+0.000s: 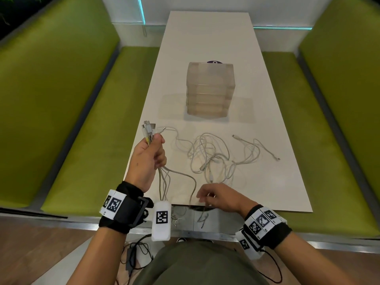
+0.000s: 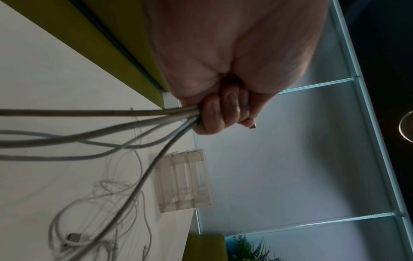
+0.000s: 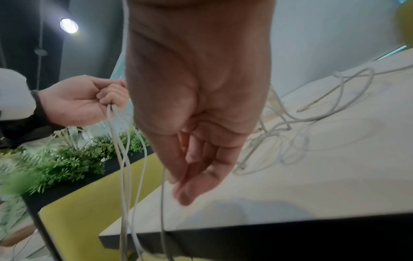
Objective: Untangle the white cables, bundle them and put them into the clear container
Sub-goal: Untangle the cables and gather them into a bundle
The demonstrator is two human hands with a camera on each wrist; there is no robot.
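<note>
Long white rectangular table (image 1: 257, 182); clear stacked plastic container (image 1: 209, 89) mid-table, well beyond both hands. Tangled thin white cables (image 1: 209, 153) between container and hands. Left hand (image 1: 149, 159) fisted round cable ends, raised at table's left edge. Right hand (image 1: 218, 197) fingers loosely extended, touching a hanging strand near front edge.

My left hand (image 1: 148, 159) is raised over the table's (image 1: 207, 38) near left corner, closed around a bunch of cables (image 1: 164, 182). Their connector ends (image 1: 148, 128) stick up above my fist, and the cords hang below it and trail over the near table edge. My right hand (image 1: 220, 197) is lower, at that near edge to the right of the hanging cords, fingers loosely extended beside one cord. Ahead of it on the table lies the cable tangle (image 1: 209, 155), with a separate cable (image 1: 257, 147) to its right. Behind the tangle, mid-table, stands the container (image 1: 209, 89). Bench seats (image 1: 92, 128) flank the table on both sides.
</note>
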